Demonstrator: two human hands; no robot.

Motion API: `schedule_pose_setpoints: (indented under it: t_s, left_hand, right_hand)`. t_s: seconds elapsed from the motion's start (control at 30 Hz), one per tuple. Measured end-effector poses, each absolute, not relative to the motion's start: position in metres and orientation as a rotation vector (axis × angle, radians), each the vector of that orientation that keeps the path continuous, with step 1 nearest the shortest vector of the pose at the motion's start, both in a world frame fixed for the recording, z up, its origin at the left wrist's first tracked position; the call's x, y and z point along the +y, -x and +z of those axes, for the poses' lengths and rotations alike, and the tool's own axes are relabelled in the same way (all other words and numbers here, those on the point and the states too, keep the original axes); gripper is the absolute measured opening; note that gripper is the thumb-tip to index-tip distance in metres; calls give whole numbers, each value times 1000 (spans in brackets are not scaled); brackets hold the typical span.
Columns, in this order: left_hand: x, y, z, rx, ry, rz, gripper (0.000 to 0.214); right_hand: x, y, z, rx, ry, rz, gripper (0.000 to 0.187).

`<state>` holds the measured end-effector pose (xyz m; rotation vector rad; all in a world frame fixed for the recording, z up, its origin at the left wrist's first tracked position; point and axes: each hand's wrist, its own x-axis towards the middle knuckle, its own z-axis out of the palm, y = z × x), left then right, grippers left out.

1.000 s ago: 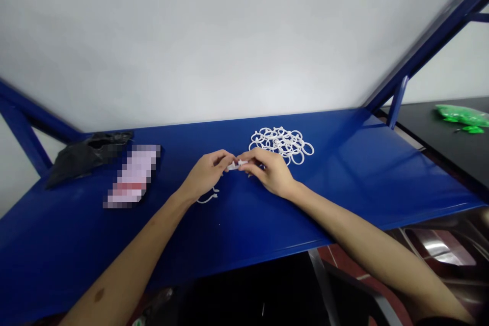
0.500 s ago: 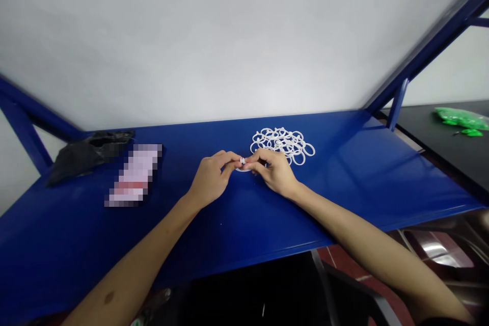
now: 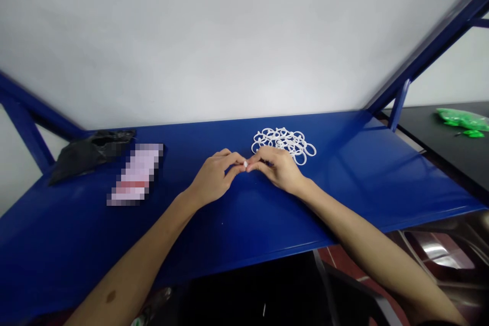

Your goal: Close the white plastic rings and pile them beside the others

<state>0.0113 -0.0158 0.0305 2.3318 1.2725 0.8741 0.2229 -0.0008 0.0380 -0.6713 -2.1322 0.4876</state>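
Fingertip to fingertip over the blue table (image 3: 252, 219), my two hands pinch one small white plastic ring (image 3: 245, 164). Only a little white piece of it shows; the fingers cover the rest. My left hand (image 3: 216, 175) is closed on it from the left, thumb and forefinger together. From the right, my right hand (image 3: 278, 168) is closed on it in a similar pinch. Just behind the right hand lies a loose pile of white plastic rings (image 3: 284, 137), thin and with small knobs. The right hand hides the pile's near edge.
A crumpled black plastic bag (image 3: 87, 155) and a pixelated pink-white rectangular item (image 3: 139, 170) lie on the left. Blue metal braces (image 3: 399, 104) flank the table, with a pale wall behind. Green plastic-wrapped items (image 3: 462, 119) rest on a dark table at the right.
The held ring's round band, visible below the fingertips before, is now hidden, leaving a small white piece in sight. The fingertips have closed nearer together. The pile looks unchanged.
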Motion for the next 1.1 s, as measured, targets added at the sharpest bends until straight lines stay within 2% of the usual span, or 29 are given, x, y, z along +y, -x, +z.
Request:
schedule_pose_setpoints:
  t_s: [0.13,0.3,0.47,0.7,0.93,1.03,1.1]
  left_hand:
    - [-3,15,29,1370,-2306,713,32]
    - [1,51,49,1298,-2278,191,40]
    - [-4,43,68,1381,-2240,-69,26]
    - [-4,23,56,1458,-2120,356,13]
    - [-14,-3,52,1585,-2016,972,14]
    - [-17,-10,50,1532,-2029,1070,9]
    - [-19,-13,47,1458,-2072,1076,12]
  right_hand:
    - [18,-240,44,-2033,1021,154,19]
    - [42,-265,34,-1926,1462,-14,19]
    - [48,-268,26,-1904,1578,-63,25]
    - [37,-260,36,-1908,1404,-26,27]
    - [0,-220,29,-2104,1001,679,27]
    - [-11,-207,27,-1966,962,798,21]
    - [-13,-205,26,-1924,974,761,16]
